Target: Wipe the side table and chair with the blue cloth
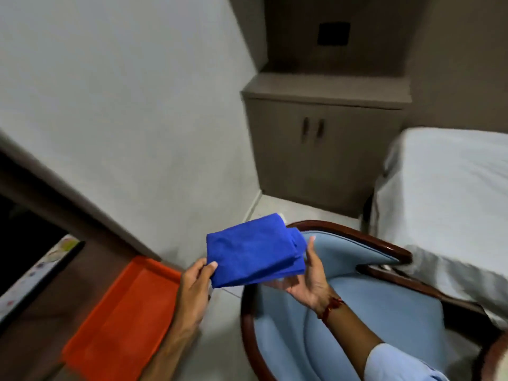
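A folded blue cloth (254, 250) is held in the air between both hands, over the front left edge of the chair. My left hand (196, 281) pinches its near left corner. My right hand (309, 279) lies palm up under its right side, thumb along the edge. The chair (354, 320) has light blue upholstery and a dark curved wooden frame; it stands below and right of the cloth. A brown wooden table surface (41, 312) at the lower left carries an orange tray (123, 312).
A taupe cabinet (324, 149) with two doors stands in the far corner. A bed with a white sheet (445, 202) is at the right, close to the chair. A grey wall fills the left. Pale tiled floor (220, 339) shows between tray and chair.
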